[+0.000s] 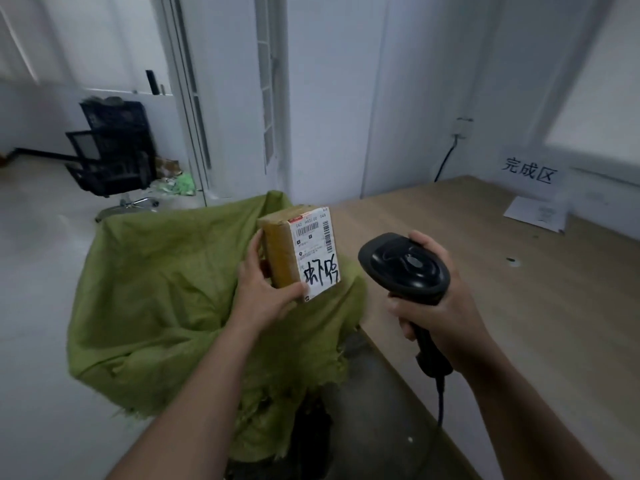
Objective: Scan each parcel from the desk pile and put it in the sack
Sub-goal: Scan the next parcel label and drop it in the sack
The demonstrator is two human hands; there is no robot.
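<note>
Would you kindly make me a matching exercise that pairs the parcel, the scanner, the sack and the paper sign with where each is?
1. parcel
2. scanner
3. green sack
4. paper sign

A. on the wall above the desk
B. held by the left hand
C. gripped by the right hand
D. beside the desk edge

Pairs: 1-B, 2-C, 3-D, 4-A

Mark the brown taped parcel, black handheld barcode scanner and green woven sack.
brown taped parcel (282, 252): head view, taped side face.
black handheld barcode scanner (405, 265): head view, top of its head.
green woven sack (156, 289): head view, left fabric wall.
</note>
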